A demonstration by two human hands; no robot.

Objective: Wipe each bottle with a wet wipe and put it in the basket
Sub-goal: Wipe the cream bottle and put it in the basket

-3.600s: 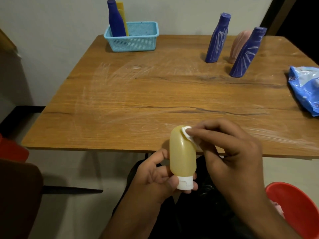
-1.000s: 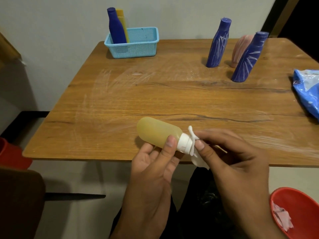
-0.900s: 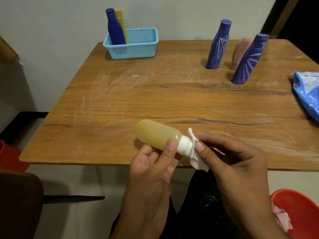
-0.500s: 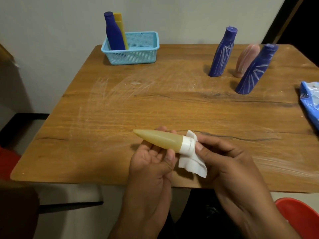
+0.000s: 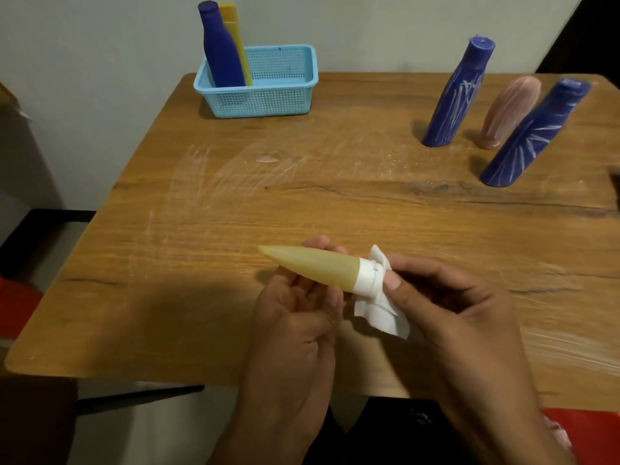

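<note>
My left hand (image 5: pixel 297 317) holds a translucent yellow bottle (image 5: pixel 312 265) sideways over the near part of the table, its white cap (image 5: pixel 369 280) pointing right. My right hand (image 5: pixel 446 303) pinches a white wet wipe (image 5: pixel 380 313) against that cap. A light blue basket (image 5: pixel 265 95) stands at the far left of the table with a blue bottle (image 5: pixel 219 52) and a yellow bottle (image 5: pixel 235 38) upright inside. At the far right stand two streaked blue bottles (image 5: pixel 454 95) (image 5: pixel 533 135) and a pink bottle (image 5: pixel 508 112).
The wooden table (image 5: pixel 235 213) shows white smear marks and a small wet spot (image 5: pixel 266 159). A red container (image 5: pixel 583 431) sits low at the right, below the table edge. Something red (image 5: pixel 16 307) shows at the left edge.
The yellow bottle went from upright, cap down, to lying sideways, then turned edge-on in my left hand. The wipe moved from the bottle's body to its cap. The camera tilted down.
</note>
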